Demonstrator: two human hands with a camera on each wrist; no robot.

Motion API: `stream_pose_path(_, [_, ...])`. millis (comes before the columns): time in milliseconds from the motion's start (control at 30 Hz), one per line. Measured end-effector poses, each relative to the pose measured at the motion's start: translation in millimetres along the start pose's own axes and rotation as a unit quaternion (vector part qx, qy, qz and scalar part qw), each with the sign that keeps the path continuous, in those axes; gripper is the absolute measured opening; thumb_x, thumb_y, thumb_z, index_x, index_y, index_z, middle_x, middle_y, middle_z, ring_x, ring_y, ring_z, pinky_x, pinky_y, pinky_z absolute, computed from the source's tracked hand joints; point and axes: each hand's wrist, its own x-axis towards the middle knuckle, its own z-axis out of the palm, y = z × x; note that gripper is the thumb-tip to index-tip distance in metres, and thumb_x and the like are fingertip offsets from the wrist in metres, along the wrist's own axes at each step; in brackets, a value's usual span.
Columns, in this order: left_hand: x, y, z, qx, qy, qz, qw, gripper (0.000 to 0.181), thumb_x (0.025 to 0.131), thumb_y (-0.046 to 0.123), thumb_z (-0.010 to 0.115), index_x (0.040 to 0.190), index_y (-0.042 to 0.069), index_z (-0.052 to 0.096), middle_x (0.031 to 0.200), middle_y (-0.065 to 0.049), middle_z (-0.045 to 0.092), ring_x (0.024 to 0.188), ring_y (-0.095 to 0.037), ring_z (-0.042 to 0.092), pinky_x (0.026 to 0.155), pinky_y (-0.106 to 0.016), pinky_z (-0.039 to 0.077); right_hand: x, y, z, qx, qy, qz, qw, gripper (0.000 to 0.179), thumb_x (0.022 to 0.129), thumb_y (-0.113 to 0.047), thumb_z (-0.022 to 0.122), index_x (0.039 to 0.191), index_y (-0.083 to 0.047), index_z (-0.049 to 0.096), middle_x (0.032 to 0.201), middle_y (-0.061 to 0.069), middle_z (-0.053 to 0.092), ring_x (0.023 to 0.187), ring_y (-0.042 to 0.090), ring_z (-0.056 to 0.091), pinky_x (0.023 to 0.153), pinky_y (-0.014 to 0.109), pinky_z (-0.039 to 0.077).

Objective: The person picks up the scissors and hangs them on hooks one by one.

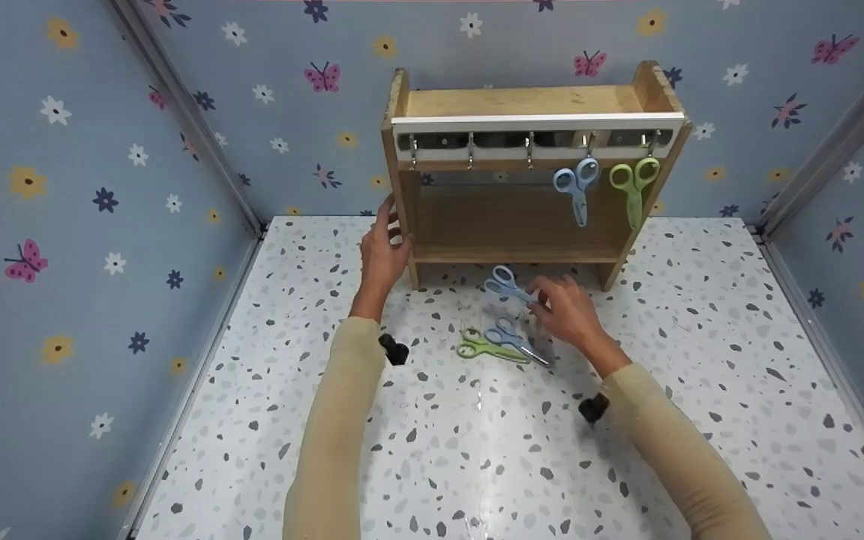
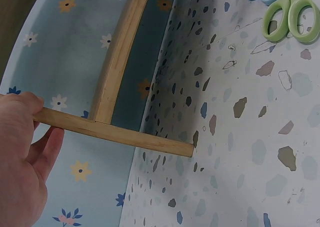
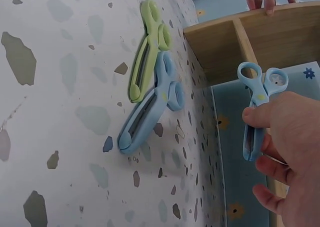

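The left hand (image 1: 385, 259) grips a side panel of the wooden rack (image 1: 522, 101). The right hand (image 1: 568, 309) pinches the raised blue scissors (image 3: 258, 96) by the blades, near the rack's front. On the surface (image 1: 462, 420), a second blue pair (image 3: 159, 98) lies against a green pair (image 3: 150, 32), perhaps overlapping. Hanging blue scissors (image 1: 577, 193) and hanging green scissors (image 1: 634, 196) occupy the right hooks (image 1: 589, 140).

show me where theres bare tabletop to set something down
Bare tabletop runs from the left sleeve to the left wall, and from the right sleeve to the right wall. Crowded: before the wooden rack: green scissors, blue scissors, and the right grip holding another blue pair.
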Motion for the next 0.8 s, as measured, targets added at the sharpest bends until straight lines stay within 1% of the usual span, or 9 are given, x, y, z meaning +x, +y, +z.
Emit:
stream_pose_path(200, [0.4, -1.6, 0.9, -0.003, 0.001, 0.004, 1.0000, 0.075, 0.111, 0.006, 0.069, 0.177, 0.012, 0.035, 0.162, -0.026, 0.062, 0.138, -0.043, 0.074, 0.110, -0.052, 0.067, 0.9, -2.0, -4.8, 0.004, -0.001, 0.008, 1.0000, 0.022, 0.101, -0.010, 0.081, 0.123, -0.009, 0.079, 0.106, 0.018, 0.083, 0.103, 0.039, 0.067, 0.092, 0.056, 0.057])
stream_pose_path(500, [-0.1, -4.0, 1.9, -0.004, 0.009, 0.014, 0.9999, 0.075, 0.110, 0.006, 0.070, 0.176, 0.011, 0.036, 0.161, -0.026, 0.064, 0.135, -0.044, 0.076, 0.108, -0.053, 0.068, 0.9, -4.8, -10.1, 0.010, 0.010, -0.001, 0.9999, 0.017, 0.101, -0.009, 0.080, 0.119, -0.009, 0.078, 0.105, 0.017, 0.083, 0.101, 0.039, 0.068, 0.090, 0.055, 0.057])
stream_pose_path(667, [-0.4, -4.2, 2.9, -0.004, 0.014, 0.013, 0.9998, 0.074, 0.111, 0.006, 0.069, 0.176, 0.012, 0.036, 0.160, -0.025, 0.064, 0.135, -0.043, 0.075, 0.109, -0.052, 0.068, 2.7, -7.7, -13.0, 0.009, 0.007, 0.009, 0.9999, 0.017, 0.102, -0.010, 0.079, 0.120, -0.009, 0.078, 0.107, 0.017, 0.083, 0.102, 0.038, 0.067, 0.091, 0.053, 0.057])
stream_pose_path(800, [-0.6, -3.8, 3.2, -0.006, 0.013, 0.011, 0.9998, 0.074, 0.111, 0.007, 0.070, 0.176, 0.012, 0.036, 0.161, -0.025, 0.064, 0.135, -0.042, 0.076, 0.109, -0.052, 0.068, 3.4, -8.7, -15.6, 0.008, 0.015, 0.001, 0.9999, 0.016, 0.102, -0.010, 0.080, 0.118, -0.009, 0.077, 0.107, 0.017, 0.083, 0.102, 0.039, 0.066, 0.092, 0.055, 0.057])
